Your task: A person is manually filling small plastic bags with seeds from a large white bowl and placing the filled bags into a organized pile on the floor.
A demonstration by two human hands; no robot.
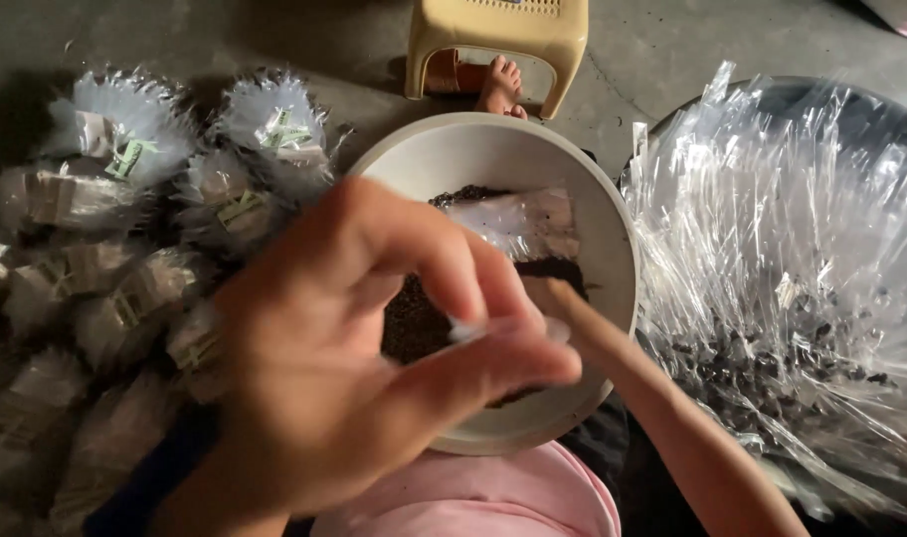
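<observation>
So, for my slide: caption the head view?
Left hand pinches a small clear bag over a white bowl of dark granules.

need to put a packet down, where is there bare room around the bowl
Bare grey concrete floor lies left of the yellow plastic stool. The round white bowl is hemmed in: filled clear packets left, crinkled cellophane bags right, left hand above.

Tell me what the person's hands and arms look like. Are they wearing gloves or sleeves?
No gloves. Both hands are bare. The left hand is close to the camera, so it looks big and blurry. The right hand is mostly hidden behind it, and the right forearm is bare too, with no sleeve showing. No rings, watch or bracelets are visible. A bit of pink clothing shows at the bottom.
</observation>
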